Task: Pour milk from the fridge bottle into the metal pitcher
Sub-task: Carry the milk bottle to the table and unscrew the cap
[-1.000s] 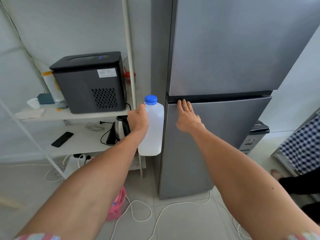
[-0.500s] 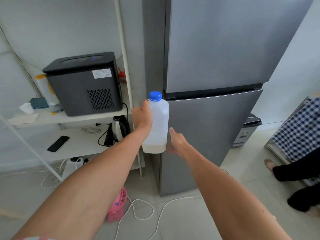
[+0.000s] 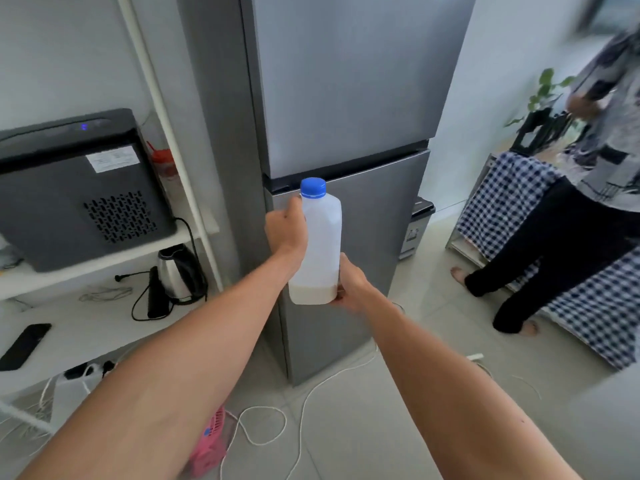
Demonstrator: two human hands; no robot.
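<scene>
1. No brand to read here: my milk bottle (image 3: 318, 244) is plain translucent plastic, and the white sticker (image 3: 112, 158) on the black machine (image 3: 78, 188) to my left is too blurred to make out.
2. My left hand (image 3: 286, 233) is wrapped tight around the bottle's upper left side, arm stretched out straight in front of me.
3. My right hand (image 3: 351, 284) is cupped against the bottle's lower right corner, fingers closed on the base, thumb running up the side.
4. The bottle stands upright between my hands, its blue cap (image 3: 313, 187) screwed on, with a shallow layer of milk settled at the very bottom.
5. It's held up in the air right in front of the grey fridge (image 3: 346, 98), both doors shut, the cap level with the seam between them.
6. On my left, white shelves (image 3: 86, 265) sit close by, with a kettle (image 3: 178, 273) and a black phone (image 3: 24, 345) on the lower one.
7. Underfoot, a white cable (image 3: 277, 424) loops across the tiled floor (image 3: 346, 438), and a pink basket (image 3: 209, 445) sits by my left elbow.
8. On my right another person (image 3: 581, 209) stands beside a checked cloth (image 3: 509, 199), so that side is tight; the floor straight ahead is open.
</scene>
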